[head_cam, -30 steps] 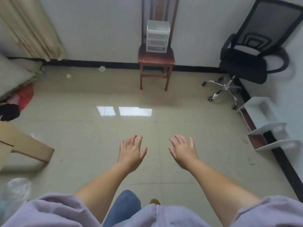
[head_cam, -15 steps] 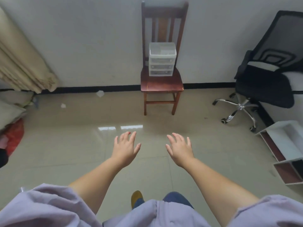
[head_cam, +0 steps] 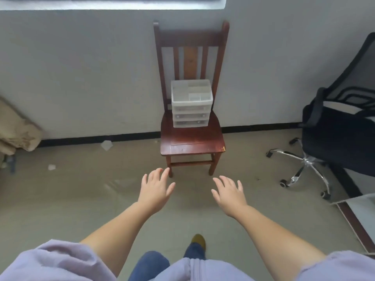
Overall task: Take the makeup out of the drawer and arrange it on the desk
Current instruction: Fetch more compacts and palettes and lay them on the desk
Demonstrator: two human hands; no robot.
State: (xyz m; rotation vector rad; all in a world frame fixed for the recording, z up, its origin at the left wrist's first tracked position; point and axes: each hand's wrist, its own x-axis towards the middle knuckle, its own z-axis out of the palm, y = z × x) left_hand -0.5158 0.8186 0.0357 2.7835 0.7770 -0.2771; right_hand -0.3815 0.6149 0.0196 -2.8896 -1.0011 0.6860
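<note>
Reference landmark: the wooden chair [head_cam: 191, 138], standing against the wall with its seat facing the person. The clear plastic drawer unit [head_cam: 190, 106] sits at the rear of the chair seat, touching or just short of the backrest; it has an open compartmented tray on top and three drawers below, all pushed in. The makeup is presumably in one of these drawers; the contents cannot be made out through the fronts. No worktop is in view. Step in hand, as judged: approach the chair and open a drawer. Both hands are in front of the chair, well apart from the drawer unit and holding nothing: the left hand [head_cam: 156, 189] is level with the front left chair leg, fingers spread; the right hand [head_cam: 229, 192] is below the front right leg, fingers likewise spread. The unit looks light, so it is advisable to steady its top with one hand and draw one drawer out by its front with the other, otherwise it may slide forward on the seat. Right of the chair stands a black office chair [head_cam: 334, 126] with its wheeled base [head_cam: 304, 169] reaching toward the path; left of the chair, scraps of paper [head_cam: 106, 145] lie on the floor by the skirting. Neither blocks the direct line to the seat.
</note>
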